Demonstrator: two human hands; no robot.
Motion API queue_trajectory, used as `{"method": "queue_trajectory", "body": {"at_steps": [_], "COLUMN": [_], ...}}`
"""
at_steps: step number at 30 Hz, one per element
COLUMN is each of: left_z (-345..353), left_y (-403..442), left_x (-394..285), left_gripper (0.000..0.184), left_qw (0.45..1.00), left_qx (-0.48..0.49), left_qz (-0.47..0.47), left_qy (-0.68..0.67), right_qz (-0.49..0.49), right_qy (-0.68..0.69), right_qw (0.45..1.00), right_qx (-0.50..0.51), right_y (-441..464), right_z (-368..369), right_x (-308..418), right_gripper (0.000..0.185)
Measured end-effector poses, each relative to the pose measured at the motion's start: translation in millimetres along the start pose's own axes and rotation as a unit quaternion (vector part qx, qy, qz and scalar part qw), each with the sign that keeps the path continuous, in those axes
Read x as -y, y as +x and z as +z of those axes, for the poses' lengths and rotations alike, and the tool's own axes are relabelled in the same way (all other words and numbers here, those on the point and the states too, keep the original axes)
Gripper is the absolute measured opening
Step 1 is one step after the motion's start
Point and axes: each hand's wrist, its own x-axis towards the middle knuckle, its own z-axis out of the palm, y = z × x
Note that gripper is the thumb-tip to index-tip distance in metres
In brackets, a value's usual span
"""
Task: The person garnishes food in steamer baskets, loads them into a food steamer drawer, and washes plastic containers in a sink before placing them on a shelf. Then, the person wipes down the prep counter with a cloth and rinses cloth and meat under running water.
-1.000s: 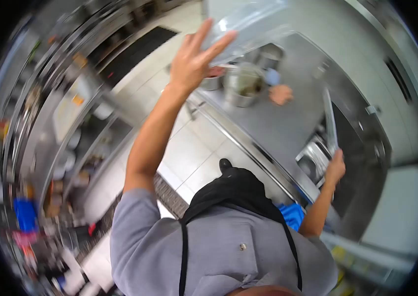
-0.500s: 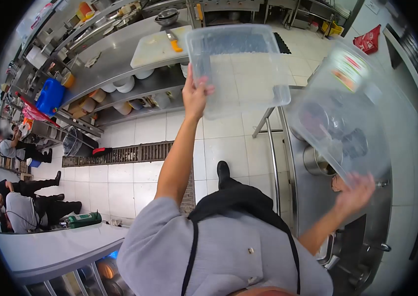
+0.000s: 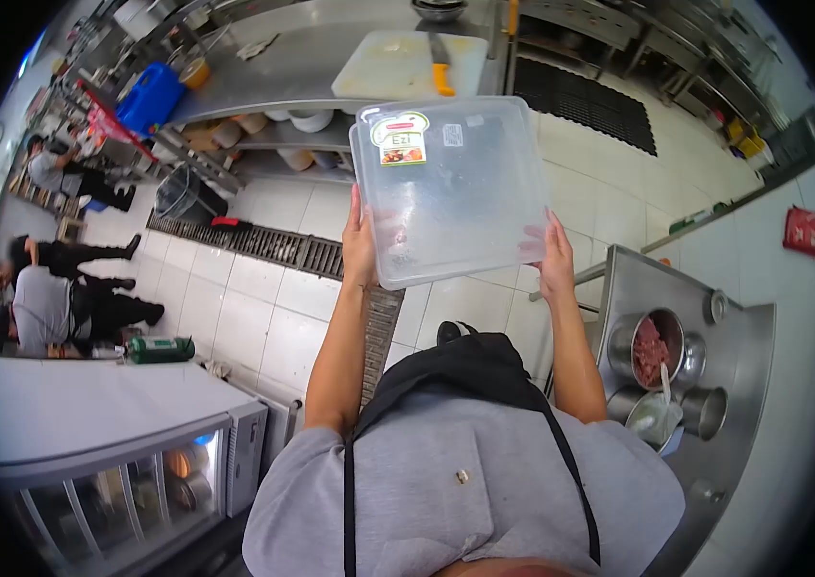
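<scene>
Head camera: a clear plastic container [image 3: 455, 216], centre frame, lid [image 3: 489, 159] lying over it.
The left hand [image 3: 359, 252] and right hand [image 3: 554, 260] pinch its lower sides, fingers beneath, thumbs outside; it hangs above the floor. The covering looks done, though whether the rim is snapped down I cannot tell — and setting it on a surface is not done. The plastic is smooth, cloudy, square with rounded corners; a glossy label [image 3: 401, 142] marks one corner. At right, a brushed-steel counter [image 3: 744, 370] bears a round metal pot [image 3: 623, 354] of moist pink pieces. At upper centre, an orange-handled knife [image 3: 441, 75] lies on a scuffed white board [image 3: 364, 72].
</scene>
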Motion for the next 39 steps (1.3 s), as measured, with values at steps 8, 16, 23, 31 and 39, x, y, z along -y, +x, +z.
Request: {"method": "queue_trajectory", "body": {"at_steps": [8, 16, 23, 31, 39], "left_z": [-39, -86, -165, -217, -231], "left_y": [-3, -46, -185, -439, -628], "left_x": [-9, 45, 115, 115, 124], "left_gripper": [0.062, 0.053, 0.067, 0.042, 0.033], "left_qw": [0.980, 0.965, 0.802, 0.695, 0.627], "left_qx": [0.016, -0.207, -0.423, -0.686, -0.776], "left_qz": [0.077, -0.040, -0.121, -0.055, 0.023], "left_qy": [-0.180, 0.155, 0.404, 0.209, 0.067], "right_qz": [-0.072, -0.097, 0.139, 0.382, 0.221], "right_qy": [-0.081, -0.223, -0.250, -0.241, -0.176], "right_qw": [0.991, 0.970, 0.916, 0.694, 0.548], "right_qx": [0.076, 0.028, 0.279, 0.560, 0.787], "right_y": [48, 55, 3, -107, -398], "right_z": [53, 76, 138, 329, 523], "right_x": [-33, -83, -151, -266, -295], "right_gripper": [0.040, 0.038, 0.040, 0.065, 0.055]}}
